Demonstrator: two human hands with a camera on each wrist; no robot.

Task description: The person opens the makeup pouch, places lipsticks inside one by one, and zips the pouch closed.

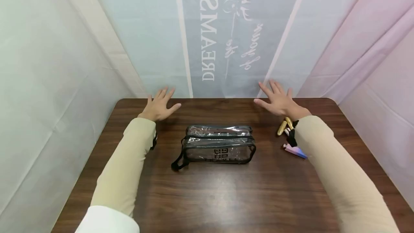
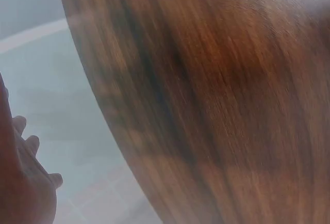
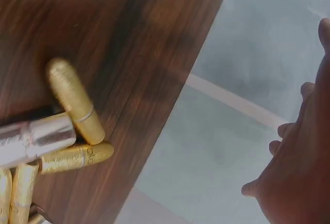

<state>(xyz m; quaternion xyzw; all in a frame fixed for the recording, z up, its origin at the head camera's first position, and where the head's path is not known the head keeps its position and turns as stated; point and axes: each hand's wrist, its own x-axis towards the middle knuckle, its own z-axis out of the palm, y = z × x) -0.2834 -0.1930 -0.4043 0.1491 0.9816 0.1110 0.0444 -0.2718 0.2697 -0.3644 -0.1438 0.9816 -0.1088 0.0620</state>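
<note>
A clear pouch with black trim, a zipper and a black wrist strap lies in the middle of the wooden table. Beyond its left end, my left hand is spread over the table's far edge and holds nothing. My right hand spreads its fingers near the far edge on the other side, also holding nothing. Below the right wrist lie gold tubes, a silvery-pink tube and a pink-to-blue tube. The right sleeve partly hides this group in the head view.
The brown wooden table has its far edge against a hanging cloth with printed white lettering. Pale cloth walls stand to the left and right of the table.
</note>
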